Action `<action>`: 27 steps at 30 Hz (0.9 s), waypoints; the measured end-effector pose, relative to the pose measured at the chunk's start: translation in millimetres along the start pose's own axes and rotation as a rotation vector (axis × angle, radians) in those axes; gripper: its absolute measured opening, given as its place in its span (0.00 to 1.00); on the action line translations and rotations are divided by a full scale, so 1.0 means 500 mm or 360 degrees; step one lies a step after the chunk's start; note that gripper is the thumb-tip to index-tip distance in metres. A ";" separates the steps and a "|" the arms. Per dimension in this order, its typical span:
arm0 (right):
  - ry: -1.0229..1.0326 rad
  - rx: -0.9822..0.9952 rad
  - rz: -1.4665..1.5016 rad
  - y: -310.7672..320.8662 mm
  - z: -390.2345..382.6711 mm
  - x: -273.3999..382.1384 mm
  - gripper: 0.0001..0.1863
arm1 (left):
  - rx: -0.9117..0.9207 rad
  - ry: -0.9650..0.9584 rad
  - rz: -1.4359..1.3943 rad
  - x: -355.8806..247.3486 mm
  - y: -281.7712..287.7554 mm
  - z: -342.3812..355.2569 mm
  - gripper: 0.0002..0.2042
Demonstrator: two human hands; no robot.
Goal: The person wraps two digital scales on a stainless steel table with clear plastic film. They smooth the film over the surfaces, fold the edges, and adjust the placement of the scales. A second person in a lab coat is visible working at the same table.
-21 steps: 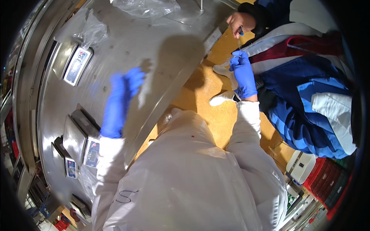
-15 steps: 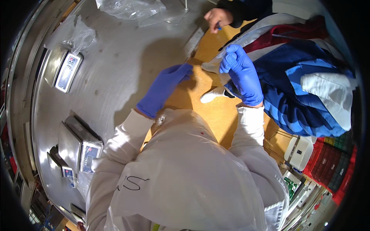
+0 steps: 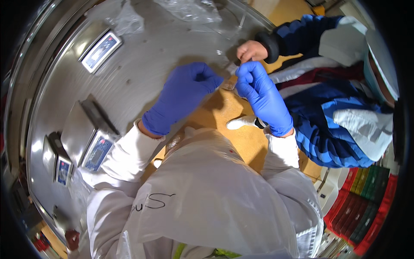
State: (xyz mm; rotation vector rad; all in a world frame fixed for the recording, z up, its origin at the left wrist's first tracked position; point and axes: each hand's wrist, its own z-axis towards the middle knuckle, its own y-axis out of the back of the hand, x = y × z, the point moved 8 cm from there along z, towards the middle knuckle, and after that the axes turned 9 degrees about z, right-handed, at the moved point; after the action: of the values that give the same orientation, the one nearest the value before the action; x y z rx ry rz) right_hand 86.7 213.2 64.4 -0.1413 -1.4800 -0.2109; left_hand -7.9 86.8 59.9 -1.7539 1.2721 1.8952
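At the table edge, my left hand has come across beside my right hand; both sets of fingers now pinch a small clear bag.

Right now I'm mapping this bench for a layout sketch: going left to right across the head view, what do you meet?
Small digital scale with blue screen → left blue-gloved hand → right blue-gloved hand → co-worker's blue-and-white jacket → stacked red and green crates.

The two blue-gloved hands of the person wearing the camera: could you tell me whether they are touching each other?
Apart. The head view shows the left hand and right hand pinching a small clear packet between them, with a gap between their fingertips.
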 end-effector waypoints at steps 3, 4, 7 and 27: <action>0.0303 0.0179 -0.0597 -0.082 0.030 0.045 0.12 | -0.0314 -0.0183 0.0301 0.005 0.075 -0.048 0.09; 0.0326 0.0214 -0.0613 -0.099 0.038 0.048 0.12 | -0.0441 -0.0183 0.0393 0.005 0.104 -0.063 0.08; 0.0245 0.0283 -0.0621 -0.135 0.059 0.058 0.13 | -0.0704 -0.0154 0.0585 0.004 0.177 -0.109 0.06; 0.0094 0.0813 0.0148 -0.558 0.119 0.152 0.09 | -0.0840 -0.0036 -0.0397 -0.050 0.499 -0.449 0.08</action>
State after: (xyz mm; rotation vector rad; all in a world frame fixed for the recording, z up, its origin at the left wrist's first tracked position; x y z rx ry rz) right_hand -28.6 -49.4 135.5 0.2070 -1.4213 0.2387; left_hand -25.4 -213.3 211.2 -2.0030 0.5290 2.2171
